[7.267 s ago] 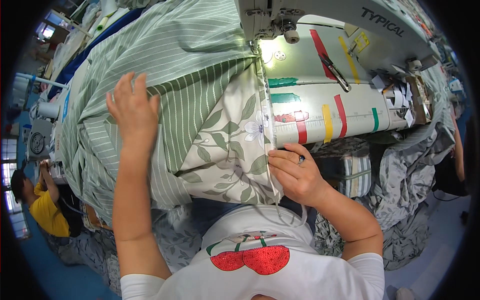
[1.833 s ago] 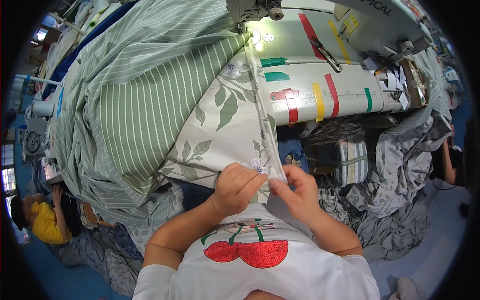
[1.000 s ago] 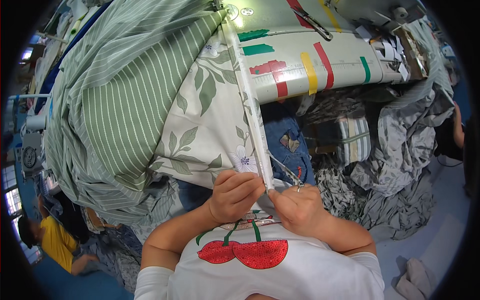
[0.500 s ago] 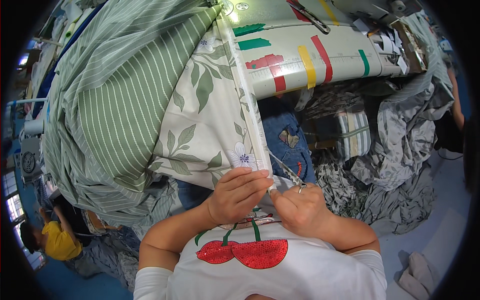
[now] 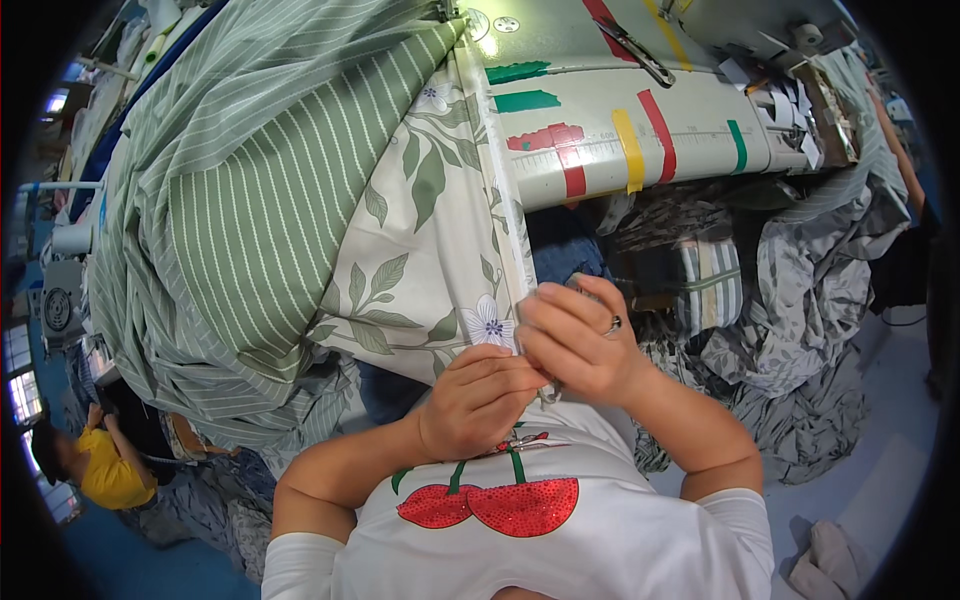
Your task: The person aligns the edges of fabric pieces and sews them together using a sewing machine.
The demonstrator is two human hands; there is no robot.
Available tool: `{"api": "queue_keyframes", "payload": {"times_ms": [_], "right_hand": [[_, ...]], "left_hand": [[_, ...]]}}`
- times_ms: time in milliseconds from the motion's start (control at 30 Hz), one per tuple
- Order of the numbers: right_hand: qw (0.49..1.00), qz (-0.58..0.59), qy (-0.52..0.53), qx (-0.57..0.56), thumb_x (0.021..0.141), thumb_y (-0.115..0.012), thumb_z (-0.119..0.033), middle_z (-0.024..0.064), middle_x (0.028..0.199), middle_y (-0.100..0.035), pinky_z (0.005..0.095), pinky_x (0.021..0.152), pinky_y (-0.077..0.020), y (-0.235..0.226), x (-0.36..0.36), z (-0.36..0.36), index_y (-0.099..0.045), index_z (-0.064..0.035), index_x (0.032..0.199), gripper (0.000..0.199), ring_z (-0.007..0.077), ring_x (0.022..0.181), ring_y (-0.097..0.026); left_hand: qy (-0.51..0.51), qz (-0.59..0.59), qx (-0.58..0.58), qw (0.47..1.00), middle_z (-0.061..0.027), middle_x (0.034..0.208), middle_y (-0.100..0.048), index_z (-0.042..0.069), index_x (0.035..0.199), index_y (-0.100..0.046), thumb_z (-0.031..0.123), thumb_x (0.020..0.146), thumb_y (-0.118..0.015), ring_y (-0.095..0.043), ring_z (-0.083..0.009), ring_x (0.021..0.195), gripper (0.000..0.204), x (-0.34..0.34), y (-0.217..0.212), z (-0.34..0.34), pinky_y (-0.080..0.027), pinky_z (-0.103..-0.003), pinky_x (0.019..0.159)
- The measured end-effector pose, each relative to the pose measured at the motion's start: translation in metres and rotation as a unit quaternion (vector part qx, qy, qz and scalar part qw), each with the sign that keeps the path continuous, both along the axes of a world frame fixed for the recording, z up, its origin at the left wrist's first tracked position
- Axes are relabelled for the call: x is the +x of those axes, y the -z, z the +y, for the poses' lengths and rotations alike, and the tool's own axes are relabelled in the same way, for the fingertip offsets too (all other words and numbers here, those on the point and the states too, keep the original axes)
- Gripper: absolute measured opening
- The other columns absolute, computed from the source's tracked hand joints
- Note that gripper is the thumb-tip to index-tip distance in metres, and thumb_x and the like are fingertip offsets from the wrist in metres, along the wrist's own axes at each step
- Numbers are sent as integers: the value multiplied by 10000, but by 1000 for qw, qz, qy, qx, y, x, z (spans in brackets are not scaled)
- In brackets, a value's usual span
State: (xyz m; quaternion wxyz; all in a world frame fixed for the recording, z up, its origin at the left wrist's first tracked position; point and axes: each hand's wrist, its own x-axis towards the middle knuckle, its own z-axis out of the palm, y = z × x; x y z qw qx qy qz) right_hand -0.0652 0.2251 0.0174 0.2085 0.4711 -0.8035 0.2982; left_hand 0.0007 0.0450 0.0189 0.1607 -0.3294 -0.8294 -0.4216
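Floral leaf-print fabric (image 5: 405, 260), cream with green leaves and white flowers, hangs down toward me from the sewing machine bed. A narrow white strip (image 5: 505, 190) runs along its right edge. My left hand (image 5: 480, 400) is closed on the lower end of that edge, thumb and fingers pinched together. Just above and right of it, my right hand (image 5: 585, 340), with a ring on one finger, curls its fingers around the white-edged fabric; the fingertips partly hide what they grip. Green striped fabric (image 5: 260, 220) lies to the left, joined beside the floral piece.
The pale machine bed (image 5: 590, 100) carries red, yellow and green tape marks and a ruler scale. Thread snips (image 5: 640, 52) rest on it. Crumpled printed fabric (image 5: 800, 300) heaps at the right. Another person in a yellow shirt (image 5: 115, 470) sits at the far left.
My right hand has moved up and left onto the white edge, and the thin strip stretched from it is no longer visible. My left hand has stayed nearly in place.
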Motion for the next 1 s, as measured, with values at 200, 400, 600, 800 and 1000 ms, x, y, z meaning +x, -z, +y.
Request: {"api": "queue_keyframes", "payload": {"times_ms": [200,400,600,800,1000], "right_hand": [[995,-11,-96,9,706,-656,-51,120,986,-655,429,920,-439,-4,-10,-5,-656,-14,869,167,262,965,-654],[996,-53,-77,12,654,-651,-31,106,969,-662,429,926,-439,-6,-9,-6,-666,3,839,189,247,965,-661],[995,-57,-83,16,652,-637,-25,105,962,-659,426,932,-435,-12,-9,-6,-661,4,835,187,237,967,-653],[994,-71,-84,18,705,-628,-60,101,933,-649,418,943,-432,-14,-10,-6,-642,0,825,135,229,970,-636],[994,-79,-67,26,673,-627,-38,102,945,-649,427,948,-417,-11,-7,-2,-644,-3,832,163,230,973,-639]], "left_hand": [[24,-39,-1,999,-104,985,-640,-2,813,-607,1,665,-674,-639,-243,922,162,-1,-10,-13,-488,-372,833],[-280,-106,-89,950,-182,1279,-515,21,1182,-568,89,767,-671,-481,-353,1193,433,-85,-53,-110,-375,-438,1010],[-374,8,-366,852,-152,1076,-570,39,1069,-598,158,760,-696,-525,-342,1025,346,-155,-62,-181,-413,-430,878],[-392,-262,-395,789,-131,947,-565,23,868,-615,243,713,-750,-540,-320,902,301,-159,-82,-235,-424,-416,792],[-353,-25,-355,865,-133,922,-562,2,781,-560,136,686,-733,-537,-309,866,238,-94,-175,-169,-426,-392,790]]}}
